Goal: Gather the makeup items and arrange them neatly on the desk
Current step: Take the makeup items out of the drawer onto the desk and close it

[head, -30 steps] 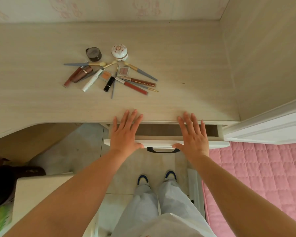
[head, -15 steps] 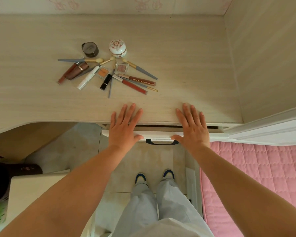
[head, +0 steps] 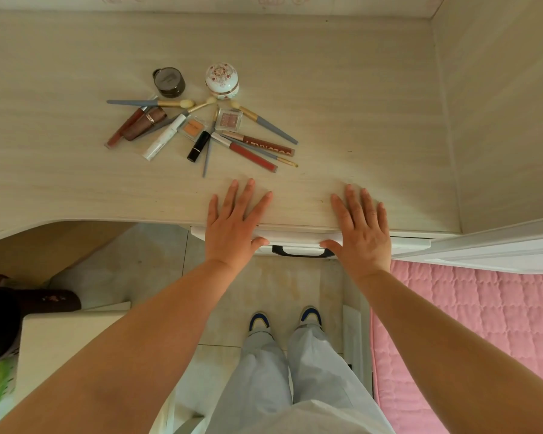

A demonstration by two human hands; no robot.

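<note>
The drawer (head: 295, 238) has slid shut under both hands' spread, empty fingers (head: 248, 195).

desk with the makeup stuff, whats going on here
A person stands at the desk with both hands flat and empty, pressing on the white drawer front under its edge: left hand, right hand. The drawer looks shut or nearly so. The makeup items lie in a loose, overlapping pile on the desktop, untouched: brushes, lip glosses, a lipstick, small compacts, a dark jar and a floral pot.
</note>
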